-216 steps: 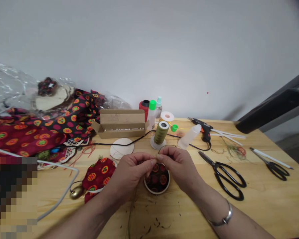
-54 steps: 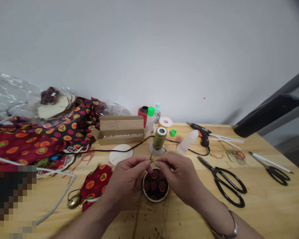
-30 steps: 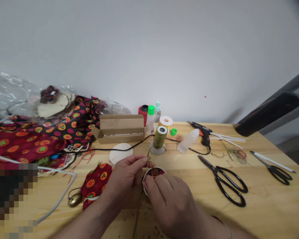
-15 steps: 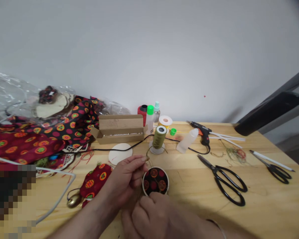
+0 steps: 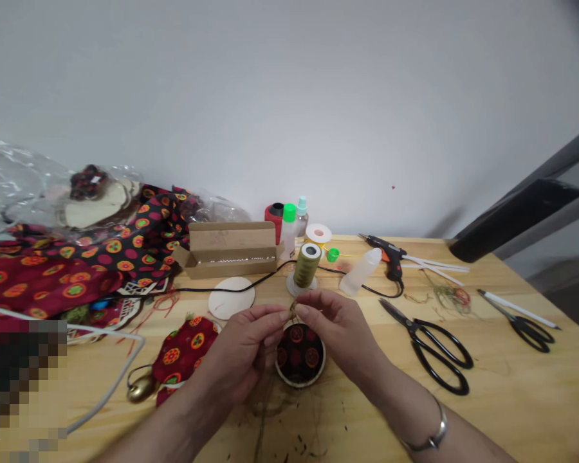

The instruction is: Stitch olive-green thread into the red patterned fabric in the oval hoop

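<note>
My left hand (image 5: pixel 244 350) and my right hand (image 5: pixel 340 328) meet fingertip to fingertip over a round fabric-covered disc (image 5: pixel 300 355), dark with red and orange circles, lying on the wooden table (image 5: pixel 511 392). Both hands pinch an olive-green thread (image 5: pixel 292 313) just above the disc's far edge. More of that thread trails down toward the table's near edge (image 5: pixel 263 424). An olive thread spool (image 5: pixel 307 265) stands just beyond the hands.
Large black scissors (image 5: pixel 431 354) lie right of my right hand, smaller scissors (image 5: pixel 525 321) farther right. A glue gun (image 5: pixel 386 251), bottles (image 5: pixel 361 271), an open cardboard box (image 5: pixel 231 251), a white disc (image 5: pixel 231 297), patterned fabric (image 5: pixel 77 257) and a fabric pouch (image 5: pixel 186 350) lie around.
My right hand dropped toward the near edge below the disc, then came back up. It now pinches the thread beside my left hand's fingertips again.
</note>
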A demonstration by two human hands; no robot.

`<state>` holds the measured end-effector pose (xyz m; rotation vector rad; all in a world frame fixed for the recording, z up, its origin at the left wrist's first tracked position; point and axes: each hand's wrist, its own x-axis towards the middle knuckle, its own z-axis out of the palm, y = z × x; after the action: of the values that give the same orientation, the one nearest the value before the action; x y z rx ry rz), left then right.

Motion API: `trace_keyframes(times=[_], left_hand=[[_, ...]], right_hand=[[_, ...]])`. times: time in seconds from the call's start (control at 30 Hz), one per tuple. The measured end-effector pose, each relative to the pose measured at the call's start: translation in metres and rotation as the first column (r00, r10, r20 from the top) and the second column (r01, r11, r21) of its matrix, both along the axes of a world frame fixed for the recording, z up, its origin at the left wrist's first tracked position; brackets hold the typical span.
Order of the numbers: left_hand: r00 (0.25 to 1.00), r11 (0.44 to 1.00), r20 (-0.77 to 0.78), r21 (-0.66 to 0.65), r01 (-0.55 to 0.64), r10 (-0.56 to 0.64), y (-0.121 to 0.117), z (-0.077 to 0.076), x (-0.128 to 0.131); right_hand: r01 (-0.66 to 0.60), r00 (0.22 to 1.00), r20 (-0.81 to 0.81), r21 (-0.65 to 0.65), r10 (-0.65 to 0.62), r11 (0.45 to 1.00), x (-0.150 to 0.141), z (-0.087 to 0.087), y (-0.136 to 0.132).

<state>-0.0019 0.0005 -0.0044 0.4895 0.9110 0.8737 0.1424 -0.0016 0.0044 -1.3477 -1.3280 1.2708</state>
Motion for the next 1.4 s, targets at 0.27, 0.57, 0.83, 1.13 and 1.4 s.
trace_keyframes(times=[0.27, 0.57, 0.83, 1.13, 1.4], left_hand=[[0.989, 0.992, -0.127, 0.088, 0.087, -0.075, -0.006, 0.0, 0.002], [0.967, 0.959, -0.235, 0.239, 0.154, -0.097, -0.005, 0.001, 0.002], [0.95, 0.929, -0.249, 0.27, 0.254, -0.187, -0.004, 0.002, 0.002], [0.94, 0.95, -0.311, 0.228, 0.215, -0.138, -0.004, -0.002, -0.002], [0.957, 0.962, -0.262, 0.205, 0.179, -0.122, -0.004, -0.001, 0.001]], right_hand=[[0.059, 0.982, -0.169, -0.134, -0.081, 0.989, 0.0, -0.002, 0.004], [-0.164, 0.904, -0.427, -0.319, 0.013, 0.933, -0.005, -0.002, 0.001], [-0.175, 0.97, -0.218, -0.302, 0.111, 0.937, -0.001, 0.001, 0.004], [-0.122, 0.985, -0.142, -0.188, 0.096, 0.975, 0.003, 0.001, 0.005], [-0.121, 0.989, -0.102, -0.179, 0.103, 0.976, 0.003, 0.01, 0.006]])
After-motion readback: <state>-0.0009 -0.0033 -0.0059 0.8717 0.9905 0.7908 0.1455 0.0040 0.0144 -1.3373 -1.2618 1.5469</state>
